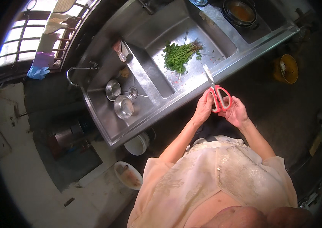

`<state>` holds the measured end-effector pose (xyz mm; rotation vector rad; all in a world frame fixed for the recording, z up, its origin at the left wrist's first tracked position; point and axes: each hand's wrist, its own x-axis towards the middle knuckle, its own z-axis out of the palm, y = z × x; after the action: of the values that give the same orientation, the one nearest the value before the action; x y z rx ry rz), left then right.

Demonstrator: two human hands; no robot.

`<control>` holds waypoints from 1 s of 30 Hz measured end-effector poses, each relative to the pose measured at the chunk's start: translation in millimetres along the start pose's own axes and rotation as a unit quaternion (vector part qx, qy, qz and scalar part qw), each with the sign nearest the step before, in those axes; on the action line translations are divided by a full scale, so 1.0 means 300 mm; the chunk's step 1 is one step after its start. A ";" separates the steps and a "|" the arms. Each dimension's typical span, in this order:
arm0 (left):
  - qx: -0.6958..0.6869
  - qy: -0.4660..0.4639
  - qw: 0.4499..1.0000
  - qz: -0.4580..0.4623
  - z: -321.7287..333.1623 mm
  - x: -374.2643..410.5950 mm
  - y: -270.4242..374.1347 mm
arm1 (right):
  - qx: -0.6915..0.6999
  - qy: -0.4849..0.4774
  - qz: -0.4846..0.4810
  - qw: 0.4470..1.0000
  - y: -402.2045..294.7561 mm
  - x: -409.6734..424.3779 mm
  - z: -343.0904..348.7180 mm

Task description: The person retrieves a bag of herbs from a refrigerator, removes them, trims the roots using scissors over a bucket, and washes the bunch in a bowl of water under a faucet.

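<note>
A pair of kitchen scissors (219, 99) with red and grey handles is between my hands, above the sink's front edge. Its blades point away from me and look closed. My left hand (204, 106) grips the left handle loop. Around the lower part of the right loop are the fingers of my right hand (237, 113), partly hidden behind it. Beyond the blades, a bunch of leafy green herbs (181, 55) lies in the right basin of the stainless steel sink (161, 101), roots towards the right. Small red and green bits are scattered on that basin's floor.
Two metal bowls (124, 107) and a drain strainer (132, 93) are in the left basin, beneath a curved faucet (71, 74). Dark pans (240, 12) with brownish liquid stand at the far right. A white bucket (137, 145) and a yellow bin (289, 69) are below counter level.
</note>
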<state>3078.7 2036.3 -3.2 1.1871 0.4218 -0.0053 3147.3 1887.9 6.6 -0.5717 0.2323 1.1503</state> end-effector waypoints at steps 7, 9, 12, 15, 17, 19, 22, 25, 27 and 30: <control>0.086 -0.142 0.985 -0.049 0.001 0.208 0.009 | -0.121 0.035 -0.027 0.992 -0.120 0.107 -0.033; 0.186 -0.131 0.972 -0.062 -0.061 0.287 -0.008 | -0.189 0.025 0.010 0.982 -0.192 0.142 -0.048; 0.280 -0.002 0.955 -0.102 -0.236 0.478 0.020 | -0.203 0.088 -0.012 0.975 -0.210 0.181 -0.049; 0.543 0.088 0.834 0.036 -0.524 0.685 -0.115 | -0.195 0.106 -0.041 0.974 -0.210 0.218 -0.009; 0.650 0.089 0.751 0.080 -0.667 0.795 -0.194 | -0.199 0.140 -0.010 0.970 -0.199 0.210 -0.033; 0.711 0.065 0.700 0.031 -0.746 0.891 -0.242 | -0.177 0.159 0.006 0.971 -0.179 0.207 -0.068; 0.783 0.043 0.619 -0.043 -0.808 0.998 -0.296 | -0.178 0.190 0.029 0.965 -0.153 0.198 -0.102; 0.795 0.039 0.597 -0.096 -0.833 1.077 -0.315 | -0.167 0.209 0.032 0.963 -0.149 0.200 -0.116; 0.810 0.025 0.577 -0.106 -0.846 1.118 -0.331 | -0.155 0.223 0.028 0.962 -0.158 0.206 -0.115; 0.824 0.017 0.556 -0.106 -0.858 1.153 -0.350 | -0.146 0.239 0.025 0.960 -0.164 0.217 -0.141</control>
<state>3293.0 2301.5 -287.4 3.0190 0.5707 -0.7616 3222.9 1902.8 -43.4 -1.1120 0.4984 1.0881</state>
